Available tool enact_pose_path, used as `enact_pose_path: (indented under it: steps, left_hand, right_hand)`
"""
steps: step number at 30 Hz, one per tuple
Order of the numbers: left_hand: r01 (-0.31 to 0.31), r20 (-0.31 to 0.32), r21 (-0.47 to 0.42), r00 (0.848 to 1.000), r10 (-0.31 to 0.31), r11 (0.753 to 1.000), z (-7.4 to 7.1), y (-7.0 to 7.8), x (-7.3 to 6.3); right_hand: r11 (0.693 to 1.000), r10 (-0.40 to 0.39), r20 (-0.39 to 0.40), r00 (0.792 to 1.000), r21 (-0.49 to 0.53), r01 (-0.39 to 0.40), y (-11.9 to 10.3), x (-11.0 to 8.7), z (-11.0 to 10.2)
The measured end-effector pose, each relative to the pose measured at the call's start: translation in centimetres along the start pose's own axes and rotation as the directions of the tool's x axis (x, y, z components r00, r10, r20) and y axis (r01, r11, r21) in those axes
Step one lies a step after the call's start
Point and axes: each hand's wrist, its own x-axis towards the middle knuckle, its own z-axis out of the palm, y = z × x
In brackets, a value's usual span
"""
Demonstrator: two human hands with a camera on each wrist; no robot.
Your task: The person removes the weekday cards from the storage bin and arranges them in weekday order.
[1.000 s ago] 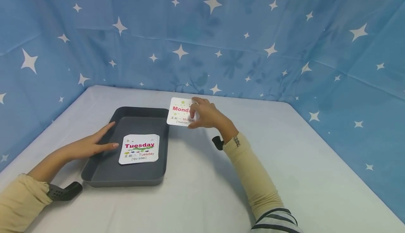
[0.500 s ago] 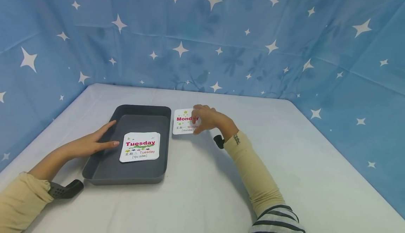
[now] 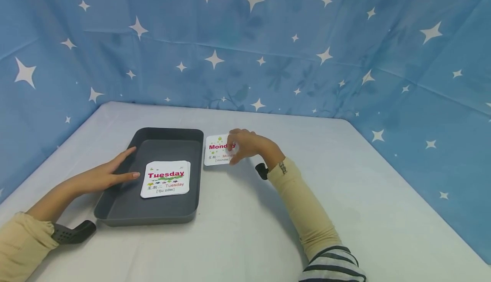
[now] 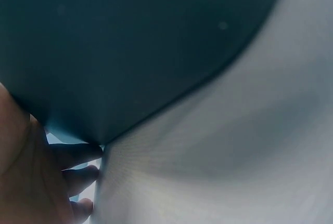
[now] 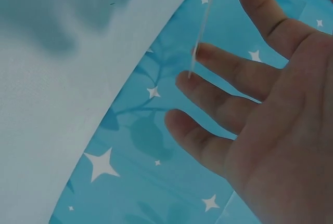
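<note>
My right hand (image 3: 246,143) pinches the right side of a white "Monday" card (image 3: 217,151), just right of the tray and close over the table. Edge-on in the right wrist view, the card (image 5: 202,29) is a thin pale strip at the fingertips. A grey tray (image 3: 168,220) has my left hand (image 3: 100,178) on its left side, thumb reaching over the inside and forefinger straight at the rim. The left wrist view shows other fingertips of the left hand (image 4: 39,177) by the tray wall (image 4: 135,52). A "Tuesday" card (image 3: 166,186) tops a small stack in the tray.
A white cloth (image 3: 245,231) covers the table. Behind and to the sides hangs a blue curtain (image 3: 291,73) with white stars, close past the table's back edge. Dark straps with black wrist cameras (image 3: 74,233) sit on both wrists.
My right hand has lowered the Monday card from beside the tray's far right corner toward the table. The left hand and the tray hold their places; the view has shifted slightly.
</note>
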Motion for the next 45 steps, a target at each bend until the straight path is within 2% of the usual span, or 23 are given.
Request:
enact_pose_path:
  steps: [5,21,27,45]
  left_hand:
    - [0.005,0.001,0.005,1.0,-0.005,1.0,0.01,0.01,-0.03]
    - [0.009,0.0,0.014,1.0,-0.009,1.0,0.04,0.04,-0.11]
    - [0.011,0.001,0.01,1.0,-0.011,1.0,0.16,0.06,-0.09]
    - [0.006,-0.007,0.039,1.0,-0.006,0.999,0.14,0.21,-0.01]
  right_hand:
    - [0.999,-0.014,0.049,0.999,0.045,0.012,0.18,0.16,0.09]
    - [0.996,0.009,0.087,0.996,0.082,-0.016,0.11,0.41,0.5]
    - [0.995,0.047,0.096,0.994,0.088,-0.055,0.17,0.49,0.73]
    - [0.995,0.035,0.094,0.995,0.085,-0.043,0.25,0.57,0.94]
